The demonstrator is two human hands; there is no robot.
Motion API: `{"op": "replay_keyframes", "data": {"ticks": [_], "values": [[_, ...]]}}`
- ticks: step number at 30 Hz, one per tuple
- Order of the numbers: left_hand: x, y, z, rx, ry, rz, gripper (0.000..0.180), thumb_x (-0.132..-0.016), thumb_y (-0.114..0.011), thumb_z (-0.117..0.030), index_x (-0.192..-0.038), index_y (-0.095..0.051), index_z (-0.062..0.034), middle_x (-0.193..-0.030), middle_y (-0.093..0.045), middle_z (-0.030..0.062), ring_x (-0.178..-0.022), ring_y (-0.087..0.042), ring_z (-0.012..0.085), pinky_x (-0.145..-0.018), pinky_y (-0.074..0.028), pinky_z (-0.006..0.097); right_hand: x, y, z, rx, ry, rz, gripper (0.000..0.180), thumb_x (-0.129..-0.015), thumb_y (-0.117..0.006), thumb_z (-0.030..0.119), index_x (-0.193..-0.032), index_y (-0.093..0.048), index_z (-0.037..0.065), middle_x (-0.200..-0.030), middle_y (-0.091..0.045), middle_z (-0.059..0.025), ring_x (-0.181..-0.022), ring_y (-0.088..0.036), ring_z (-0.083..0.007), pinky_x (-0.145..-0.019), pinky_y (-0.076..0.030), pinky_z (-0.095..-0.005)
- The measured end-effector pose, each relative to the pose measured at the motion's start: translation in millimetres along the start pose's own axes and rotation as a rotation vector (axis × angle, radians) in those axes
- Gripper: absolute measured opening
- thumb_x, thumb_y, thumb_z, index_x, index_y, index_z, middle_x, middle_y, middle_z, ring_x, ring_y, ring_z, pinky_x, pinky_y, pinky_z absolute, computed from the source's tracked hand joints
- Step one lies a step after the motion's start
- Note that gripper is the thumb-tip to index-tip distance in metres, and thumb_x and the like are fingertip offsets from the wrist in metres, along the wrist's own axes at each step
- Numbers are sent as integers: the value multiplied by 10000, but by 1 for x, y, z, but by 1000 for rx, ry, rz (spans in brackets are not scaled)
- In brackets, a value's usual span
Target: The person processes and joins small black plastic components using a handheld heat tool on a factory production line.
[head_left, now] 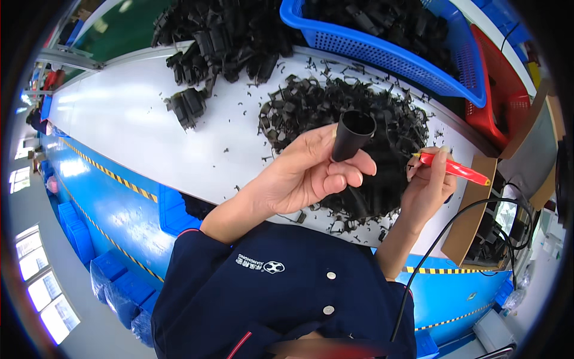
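My left hand (320, 170) grips a black, tapered plastic tube (351, 136), its round open end tilted up. To the right, my right hand (427, 182) is closed on a red-handled trimming knife (455, 169) with yellowish ends, held apart from the tube. Its tip points left, with a small dark scrap close by. Under both hands spreads a heap of small black plastic scraps (293, 113) on the white table (131, 119). The inside of the tube is dark.
Black plastic parts (221, 42) are piled at the back left. A blue basket (388, 54) of black parts stands at the back, beside a red basket (499, 107). At right are a cardboard box (469, 215) and a black cable (445, 230). A blue bin (173, 212) sits below the table's left edge.
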State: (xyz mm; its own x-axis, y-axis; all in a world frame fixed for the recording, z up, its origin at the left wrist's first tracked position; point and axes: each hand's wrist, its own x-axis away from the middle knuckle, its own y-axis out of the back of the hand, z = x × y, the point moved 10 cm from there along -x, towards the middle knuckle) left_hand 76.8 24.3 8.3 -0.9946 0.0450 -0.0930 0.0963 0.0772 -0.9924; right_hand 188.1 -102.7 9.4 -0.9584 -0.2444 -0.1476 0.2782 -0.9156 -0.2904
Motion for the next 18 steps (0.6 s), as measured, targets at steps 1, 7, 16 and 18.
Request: {"op": "replay_keyframes", "data": {"ticks": [1,7,16,18], "values": [[-1,-2,0,-13,21,-3,380,-886,-434,-184,-1184,-346,35,-1013,-533,224,-865,-598,222,-701,-530,235,0,2,-3,5,-22,-23,269,-869,-469,176,-757,-545,-57,-595,-521,-85,-469,-467,-107,-415,-349,-194],[-11,7,-55,-1094,-170,-223,234,-788,-544,11,-1021,-521,29,-974,-550,111,-888,-568,181,-779,-480,261,3,18,-2,99,2,-123,232,-852,-504,143,-755,-562,-59,-569,-510,-59,-465,-451,-85,-415,-337,-188],[-112,-83,-127,-2341,-948,-53,297,-805,-540,-99,-1095,-506,-42,-1140,-485,110,-1013,-492,221,-857,-396,283,6,19,-8,96,-4,-109,226,-847,-517,139,-744,-567,-56,-570,-525,-65,-444,-440,-80,-419,-324,-182],[-112,-78,-115,-2791,-1337,-160,231,-790,-563,-119,-1000,-550,-23,-1020,-545,108,-908,-535,199,-768,-432,269,5,21,-10,94,-7,-122,231,-848,-518,146,-746,-569,-55,-567,-521,-60,-448,-437,-78,-417,-321,-181]]}}
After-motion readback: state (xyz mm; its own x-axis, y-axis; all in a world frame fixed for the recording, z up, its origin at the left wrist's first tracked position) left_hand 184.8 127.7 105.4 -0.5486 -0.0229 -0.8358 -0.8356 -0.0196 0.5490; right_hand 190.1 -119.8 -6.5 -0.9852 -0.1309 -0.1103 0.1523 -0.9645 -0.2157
